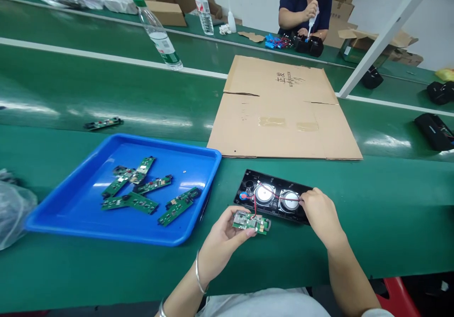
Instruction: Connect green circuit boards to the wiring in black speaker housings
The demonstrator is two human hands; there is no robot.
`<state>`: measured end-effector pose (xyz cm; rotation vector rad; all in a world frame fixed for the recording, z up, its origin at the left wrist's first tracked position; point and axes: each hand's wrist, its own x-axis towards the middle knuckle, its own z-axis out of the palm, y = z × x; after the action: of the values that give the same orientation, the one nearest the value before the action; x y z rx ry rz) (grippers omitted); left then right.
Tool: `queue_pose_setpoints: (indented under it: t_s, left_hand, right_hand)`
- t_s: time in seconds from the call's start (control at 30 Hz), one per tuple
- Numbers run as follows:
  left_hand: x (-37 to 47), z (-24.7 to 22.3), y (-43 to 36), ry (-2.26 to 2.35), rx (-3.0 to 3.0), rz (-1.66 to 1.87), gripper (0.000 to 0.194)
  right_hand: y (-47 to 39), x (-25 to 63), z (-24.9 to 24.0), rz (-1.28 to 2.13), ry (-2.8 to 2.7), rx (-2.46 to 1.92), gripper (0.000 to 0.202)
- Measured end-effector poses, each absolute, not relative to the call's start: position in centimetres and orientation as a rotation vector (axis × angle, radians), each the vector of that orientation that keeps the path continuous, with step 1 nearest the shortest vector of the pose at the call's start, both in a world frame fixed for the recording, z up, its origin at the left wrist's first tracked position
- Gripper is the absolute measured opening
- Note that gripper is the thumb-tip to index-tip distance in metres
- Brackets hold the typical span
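My left hand (227, 232) holds a small green circuit board (251, 222) between thumb and fingers, just in front of a black speaker panel (244, 180). Two round silver speakers (264, 194) are set in this panel, and red wire runs up from the board towards it. At the panel's right end my right hand (321, 213) is closed, its fingertips pinching thin red and dark wires (278, 197) that cross the speakers. The wire ends are hidden by the fingers. A small blue and red part (244, 196) sits at the panel's left end.
A blue tray (102, 236) with several green circuit boards stands at the left. Flattened cardboard (283, 139) lies behind the panel. One board (103, 124) and a tilted-looking bottle (161, 40) are farther back. Across the bench, a person (301, 12) works on a black housing (308, 45).
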<state>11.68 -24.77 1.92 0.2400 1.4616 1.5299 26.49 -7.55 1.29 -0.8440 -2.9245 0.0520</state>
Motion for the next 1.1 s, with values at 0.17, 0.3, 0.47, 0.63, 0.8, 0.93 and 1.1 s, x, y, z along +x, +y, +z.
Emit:
queue_pose_setpoints:
  t_s: [0.17,0.3,0.47,0.63,0.8,0.93,1.1]
  left_hand:
    - [12.2,1.7,-24.2,1.605,0.27,1.657,0.033]
    - [12.6,0.9,-23.7,1.73,0.363,1.686,0.035]
    - [12.6,0.8,-23.3,1.744,0.358,1.669,0.038]
    - [12.6,0.7,-23.2,1.73,0.396,1.674,0.039]
    - [12.2,0.3,-23.3,1.838,0.567,1.593,0.033]
    - [11.8,0.2,-23.3,1.907,0.66,1.517,0.03]
    - [11.6,0.4,-23.3,2.007,0.852,1.431,0.023]
  right_hand:
    - [-8.3,25.0,2.0,0.607,-2.662,-0.778,0.009]
    - [-10.4,23.2,0.7,1.232,-2.317,-0.71,0.008]
    - [-11.7,22.1,-0.8,1.517,-2.052,-0.769,0.007]
    - [-11.3,22.2,-0.6,1.398,-2.092,-0.821,0.006]
    - [-11.5,22.2,-0.7,0.996,-2.339,-0.514,0.017]
    - [-11.7,22.2,-1.3,0.768,-2.45,-0.357,0.024]
    - [-11.7,22.3,-1.3,0.635,-2.566,-0.298,0.028]
